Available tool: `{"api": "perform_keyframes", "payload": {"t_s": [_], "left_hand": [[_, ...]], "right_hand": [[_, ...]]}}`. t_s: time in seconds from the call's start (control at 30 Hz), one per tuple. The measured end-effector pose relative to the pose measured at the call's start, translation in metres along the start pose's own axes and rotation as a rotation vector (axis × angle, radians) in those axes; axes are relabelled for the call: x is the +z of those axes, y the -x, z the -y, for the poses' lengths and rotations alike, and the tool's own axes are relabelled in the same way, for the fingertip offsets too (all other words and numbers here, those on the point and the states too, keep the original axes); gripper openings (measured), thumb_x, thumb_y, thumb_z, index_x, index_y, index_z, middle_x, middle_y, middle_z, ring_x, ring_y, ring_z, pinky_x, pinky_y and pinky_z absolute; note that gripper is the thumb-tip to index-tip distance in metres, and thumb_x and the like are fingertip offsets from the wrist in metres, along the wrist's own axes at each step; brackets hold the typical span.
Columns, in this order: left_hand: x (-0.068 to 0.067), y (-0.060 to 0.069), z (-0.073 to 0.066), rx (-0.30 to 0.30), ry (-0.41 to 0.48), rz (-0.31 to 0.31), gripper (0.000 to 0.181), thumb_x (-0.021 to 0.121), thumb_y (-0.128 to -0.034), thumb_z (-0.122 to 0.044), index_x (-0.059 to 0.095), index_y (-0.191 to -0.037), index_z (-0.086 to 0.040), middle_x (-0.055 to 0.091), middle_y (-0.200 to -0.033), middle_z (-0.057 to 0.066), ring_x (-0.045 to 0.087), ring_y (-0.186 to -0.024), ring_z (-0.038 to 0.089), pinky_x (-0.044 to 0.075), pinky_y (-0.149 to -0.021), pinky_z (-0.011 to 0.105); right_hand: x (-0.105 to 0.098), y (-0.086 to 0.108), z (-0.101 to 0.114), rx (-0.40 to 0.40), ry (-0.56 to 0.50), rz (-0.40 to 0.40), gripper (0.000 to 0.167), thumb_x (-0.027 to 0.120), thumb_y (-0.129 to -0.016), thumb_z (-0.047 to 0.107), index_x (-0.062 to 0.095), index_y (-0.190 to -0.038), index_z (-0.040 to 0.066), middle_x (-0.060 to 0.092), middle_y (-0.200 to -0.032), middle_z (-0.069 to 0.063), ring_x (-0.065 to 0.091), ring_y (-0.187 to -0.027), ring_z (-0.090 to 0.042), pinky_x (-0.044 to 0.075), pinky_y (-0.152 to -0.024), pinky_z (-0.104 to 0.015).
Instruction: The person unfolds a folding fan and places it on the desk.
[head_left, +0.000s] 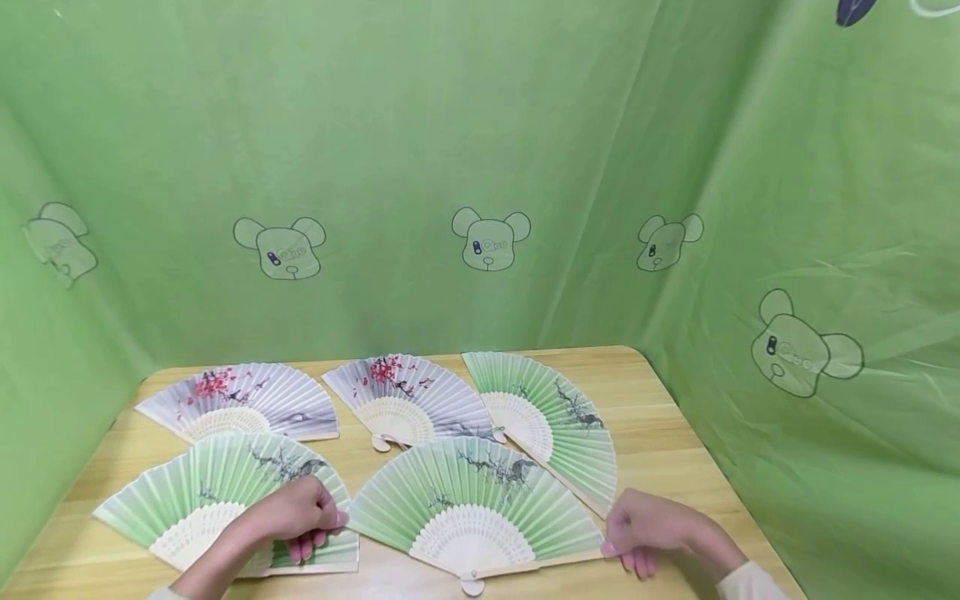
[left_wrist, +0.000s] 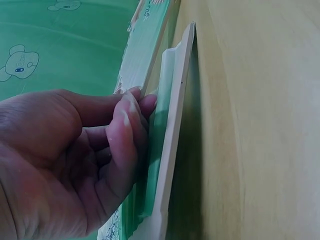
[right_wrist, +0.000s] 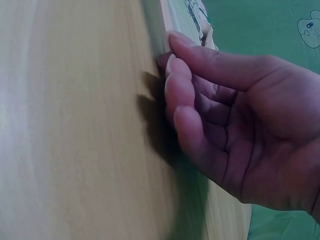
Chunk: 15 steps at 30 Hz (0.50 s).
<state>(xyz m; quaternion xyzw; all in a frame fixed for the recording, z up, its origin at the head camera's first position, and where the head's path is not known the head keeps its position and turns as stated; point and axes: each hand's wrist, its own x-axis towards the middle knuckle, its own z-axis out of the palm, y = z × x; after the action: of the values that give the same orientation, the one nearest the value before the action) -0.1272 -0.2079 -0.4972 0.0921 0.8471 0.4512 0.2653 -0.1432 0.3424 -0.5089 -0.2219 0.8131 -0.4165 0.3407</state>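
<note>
A spread green folding fan (head_left: pixel 480 492) with a dark branch print lies at the front middle of the table, its pivot toward me. My left hand (head_left: pixel 296 517) pinches this fan's left edge between thumb and fingers, reaching over another spread green fan (head_left: pixel 176 492) at the front left. In the left wrist view the hand (left_wrist: pixel 100 155) is beside that left fan's pale end rib (left_wrist: pixel 175 120). My right hand (head_left: pixel 645 529) pinches the right end rib of the middle fan. The right wrist view shows the thumb and fingertips of this hand (right_wrist: pixel 225 110) on the rib's end.
Behind lie two spread grey-white fans with red blossoms, one on the left (head_left: pixel 247 400), one in the middle (head_left: pixel 412 396). A third green fan (head_left: pixel 555 417) lies at back right, close to the middle fan. Green curtains (head_left: pixel 420 125) enclose the wooden table (head_left: pixel 660 417).
</note>
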Motion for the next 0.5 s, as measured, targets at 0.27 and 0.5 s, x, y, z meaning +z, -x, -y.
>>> {"api": "perform_keyframes", "payload": {"t_s": [0.27, 0.5], "left_hand": [[0.0009, 0.0004, -0.0007, -0.028, 0.004, -0.022, 0.034, 0.072, -0.0972, -0.020, 0.066, -0.069, -0.002, 0.058, -0.054, -0.001, 0.054, -0.040, 0.005, 0.054, -0.037, 0.021], [-0.0006, 0.0003, 0.0008, -0.022, 0.019, -0.031, 0.037, 0.072, -0.0971, -0.021, 0.065, -0.068, -0.001, 0.057, -0.052, -0.002, 0.053, -0.039, 0.005, 0.054, -0.036, 0.020]], "right_hand": [[0.0009, -0.0001, 0.0031, 0.014, -0.015, -0.049, 0.027, 0.072, -0.096, 0.019, 0.070, -0.079, -0.003, 0.069, -0.062, -0.014, 0.060, -0.048, -0.007, 0.061, -0.042, -0.027], [0.0023, 0.0006, 0.0044, 0.074, 0.025, -0.105, 0.027, 0.074, -0.095, 0.022, 0.070, -0.078, 0.001, 0.063, -0.059, 0.003, 0.052, -0.046, -0.005, 0.046, -0.040, -0.009]]}}
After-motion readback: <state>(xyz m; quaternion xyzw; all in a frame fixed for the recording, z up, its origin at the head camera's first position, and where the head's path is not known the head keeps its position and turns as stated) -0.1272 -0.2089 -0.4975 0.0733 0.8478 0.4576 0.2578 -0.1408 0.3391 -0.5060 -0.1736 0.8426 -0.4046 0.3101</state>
